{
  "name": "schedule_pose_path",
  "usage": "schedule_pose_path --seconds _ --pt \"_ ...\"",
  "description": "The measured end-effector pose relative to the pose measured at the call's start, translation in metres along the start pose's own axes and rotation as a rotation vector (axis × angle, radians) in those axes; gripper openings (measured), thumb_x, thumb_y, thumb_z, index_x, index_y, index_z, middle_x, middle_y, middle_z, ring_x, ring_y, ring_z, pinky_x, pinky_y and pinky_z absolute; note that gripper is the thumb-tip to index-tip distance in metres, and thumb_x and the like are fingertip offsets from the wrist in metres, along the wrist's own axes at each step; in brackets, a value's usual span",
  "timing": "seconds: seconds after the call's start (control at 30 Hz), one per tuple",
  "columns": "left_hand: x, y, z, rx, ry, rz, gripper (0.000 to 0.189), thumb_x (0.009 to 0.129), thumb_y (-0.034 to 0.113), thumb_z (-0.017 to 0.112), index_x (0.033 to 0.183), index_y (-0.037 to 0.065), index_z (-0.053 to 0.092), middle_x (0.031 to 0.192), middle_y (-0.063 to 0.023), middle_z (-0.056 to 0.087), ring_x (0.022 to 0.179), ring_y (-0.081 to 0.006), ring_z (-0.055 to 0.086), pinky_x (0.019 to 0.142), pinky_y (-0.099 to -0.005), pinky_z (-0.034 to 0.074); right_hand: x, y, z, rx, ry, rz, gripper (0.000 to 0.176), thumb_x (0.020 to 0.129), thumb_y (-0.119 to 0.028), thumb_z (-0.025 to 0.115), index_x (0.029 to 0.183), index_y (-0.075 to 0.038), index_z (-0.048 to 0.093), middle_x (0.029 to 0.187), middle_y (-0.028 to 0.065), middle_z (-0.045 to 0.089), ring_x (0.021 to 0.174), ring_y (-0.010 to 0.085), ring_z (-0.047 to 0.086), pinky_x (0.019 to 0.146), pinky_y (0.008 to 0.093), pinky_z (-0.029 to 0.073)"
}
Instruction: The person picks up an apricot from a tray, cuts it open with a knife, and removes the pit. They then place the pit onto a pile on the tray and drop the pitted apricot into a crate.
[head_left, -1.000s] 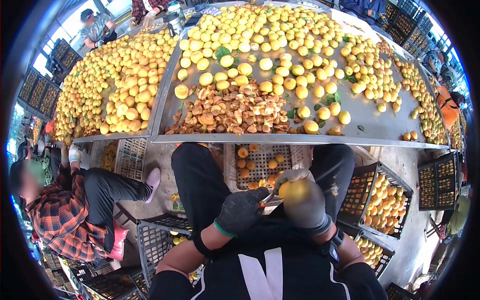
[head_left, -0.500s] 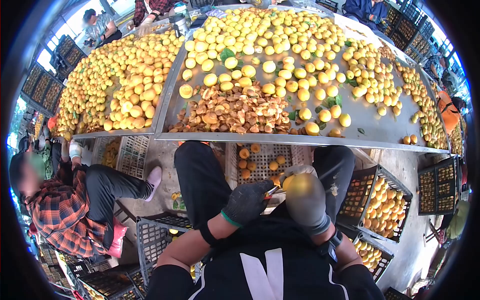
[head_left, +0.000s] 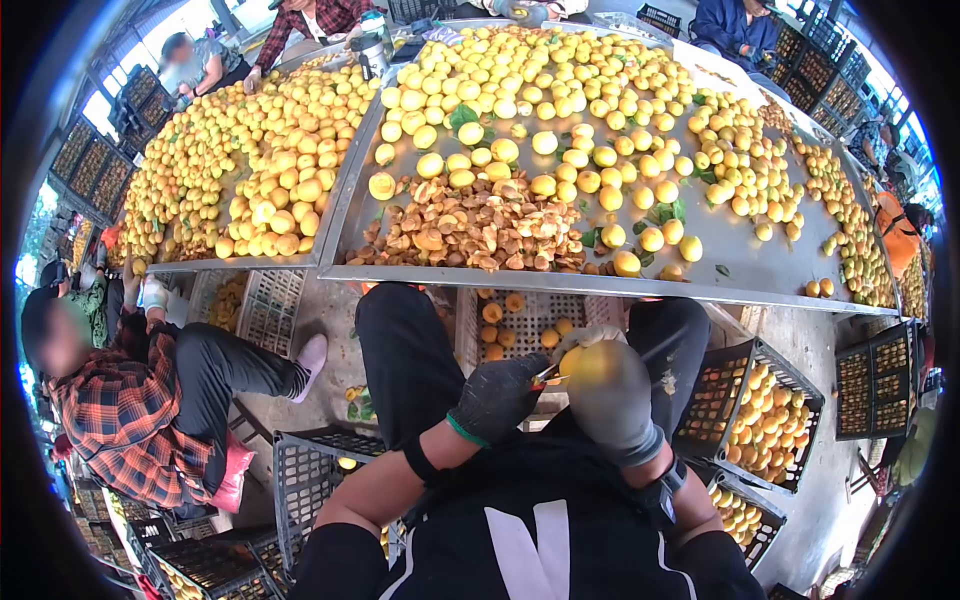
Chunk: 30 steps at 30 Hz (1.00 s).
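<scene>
a broad metal table [head_left: 745, 245] is covered over much of its surface with whole yellow fruit [head_left: 627, 264]. a heap of brownish fruit pieces [head_left: 480, 228] is spread near its front edge. to the right, a black crate [head_left: 712, 402] is well filled; beneath the table edge, orange fruit [head_left: 507, 337] is contained in a pale perforated crate [head_left: 466, 330]. in the grey-gloved right hand [head_left: 615, 405], partly blurred, a single yellow fruit [head_left: 572, 362] is grasped. by the dark-gloved left hand [head_left: 492, 402], a small tool [head_left: 547, 379] is clenched, pointed toward that fruit; contact cannot be confirmed.
</scene>
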<state>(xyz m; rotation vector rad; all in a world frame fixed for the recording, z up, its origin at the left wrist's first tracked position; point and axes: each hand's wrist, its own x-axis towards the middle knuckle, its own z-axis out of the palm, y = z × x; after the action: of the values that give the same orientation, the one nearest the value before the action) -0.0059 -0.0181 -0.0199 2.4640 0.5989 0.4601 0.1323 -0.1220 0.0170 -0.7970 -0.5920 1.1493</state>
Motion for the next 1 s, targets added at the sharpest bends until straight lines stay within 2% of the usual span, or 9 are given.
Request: schedule_pose_path --seconds 0.07,0.3,0.37,0.47,0.53,0.6,0.77,0.83,1.0 --pt "0.003 0.000 0.000 -0.004 0.001 -0.036 0.028 0.075 0.013 0.065 0.103 0.009 0.065 0.078 -0.0161 0.063 0.068 -0.0351 0.062 0.060 -0.0430 0.049 0.002 0.000 0.000 -0.071 0.001 -0.066 0.046 0.076 0.009 0.061 0.115 -0.007 0.044 0.106 0.0063 0.053 0.100 0.0150 0.052 0.089 0.0268 0.044" --pt "0.001 0.000 0.006 -0.021 0.052 -0.034 0.032 0.078 0.018 0.065 0.108 0.005 0.062 0.081 -0.0185 0.063 0.071 -0.0360 0.062 0.062 -0.0437 0.049 0.007 0.016 -0.013 -0.514 0.073 -0.169 0.044 0.084 -0.010 0.066 0.119 -0.004 0.041 0.118 0.0113 0.054 0.107 0.0184 0.054 0.097 0.0324 0.042" --pt "0.000 0.003 0.011 -0.131 0.041 -0.057 0.034 0.080 0.019 0.064 0.109 0.002 0.060 0.082 -0.0203 0.063 0.071 -0.0374 0.061 0.063 -0.0447 0.049 0.009 0.022 -0.009 0.101 -0.008 -0.050 0.048 0.088 -0.023 0.064 0.126 -0.004 0.041 0.129 0.0124 0.051 0.112 0.0235 0.054 0.100 0.0371 0.040" --pt "0.003 0.000 0.008 -0.160 0.034 -0.091 0.036 0.082 0.021 0.064 0.110 -0.001 0.059 0.082 -0.0218 0.062 0.072 -0.0388 0.061 0.064 -0.0458 0.049 0.014 0.021 -0.006 0.240 -0.019 0.011 0.053 0.091 -0.026 0.060 0.132 -0.004 0.037 0.128 0.0109 0.051 0.110 0.0235 0.055 0.100 0.0362 0.039" --pt "0.005 -0.002 0.000 -0.095 0.028 -0.097 0.036 0.082 0.021 0.064 0.109 -0.001 0.059 0.082 -0.0225 0.062 0.073 -0.0393 0.061 0.065 -0.0462 0.049 0.017 0.023 -0.014 0.143 0.011 -0.035 0.059 0.087 -0.024 0.066 0.134 -0.004 0.036 0.128 0.0099 0.050 0.108 0.0203 0.055 0.097 0.0323 0.042" --pt "0.005 0.000 -0.007 -0.026 0.022 -0.100 0.036 0.082 0.021 0.064 0.109 -0.001 0.059 0.081 -0.0232 0.062 0.074 -0.0398 0.061 0.065 -0.0466 0.049 0.016 0.017 -0.017 -0.589 0.045 -0.087 0.064 0.082 -0.021 0.071 0.134 -0.005 0.037 0.127 0.0088 0.050 0.107 0.0161 0.054 0.092 0.0285 0.045" --pt "-0.002 -0.001 0.016 -0.096 0.118 -0.127 0.037 0.083 0.024 0.063 0.110 -0.001 0.059 0.080 -0.0235 0.062 0.076 -0.0402 0.061 0.065 -0.0482 0.049 0.015 0.022 -0.011 -0.260 0.077 -0.044 0.061 0.079 -0.010 0.075 0.129 -0.001 0.041 0.113 0.0057 0.053 0.105 0.0129 0.051 0.091 0.0279 0.045" --pt "0.000 0.005 0.007 -0.078 0.078 -0.164 0.038 0.084 0.025 0.062 0.111 -0.001 0.058 0.081 -0.0235 0.063 0.077 -0.0400 0.061 0.066 -0.0478 0.049 0.014 0.027 0.001 0.366 0.135 0.077 0.059 0.082 -0.012 0.072 0.130 -0.001 0.041 0.112 0.0057 0.054 0.103 0.0123 0.053 0.089 0.0272 0.046" --pt "-0.003 -0.005 0.008 0.006 0.044 -0.161 0.039 0.085 0.026 0.061 0.112 -0.002 0.057 0.084 -0.0234 0.063 0.079 -0.0392 0.062 0.068 -0.0471 0.049 0.019 0.026 -0.015 -0.098 0.083 -0.013 0.053 0.089 -0.020 0.063 0.133 0.000 0.040 0.116 0.0068 0.054 0.106 0.0153 0.054 0.095 0.0297 0.042"
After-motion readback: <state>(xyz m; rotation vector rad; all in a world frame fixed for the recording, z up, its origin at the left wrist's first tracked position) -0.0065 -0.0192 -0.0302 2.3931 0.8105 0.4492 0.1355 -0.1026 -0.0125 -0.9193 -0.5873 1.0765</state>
